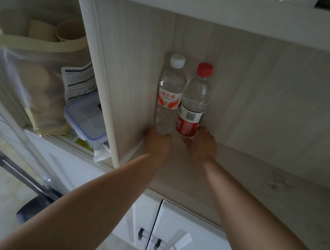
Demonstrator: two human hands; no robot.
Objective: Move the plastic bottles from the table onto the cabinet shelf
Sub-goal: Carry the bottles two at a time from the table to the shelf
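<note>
- Both bare forearms reached forward and up from the bottom of the view into the open cabinet shelf (257,177), running nearly parallel and ending close together at the shelf's back left corner.
- The left hand (157,144) was curled around the base of the white-capped bottle (170,96), fingers wrapped at its foot, back of the hand toward the camera.
- The right hand (202,145) sat at the base of the red-capped bottle (193,105), thumb in front and fingers reaching round the right side of its red label; how firmly it gripped could not be told.
- Both bottles stood upright on the shelf, in its back left corner, the white-capped bottle against the shelf's left wall and the red-capped bottle just to its right, their sides touching or nearly so.
- Each bottle rose directly above the hand at its foot, caps well clear of the fingers.
- Left of the shelf's left wall, a neighbouring compartment held a clear bag with cream straps (34,79) and a lidded plastic box with a blue rim (86,119).
- Below the shelf, two white cupboard doors (177,236) were closed, their dark handles side by side.
</note>
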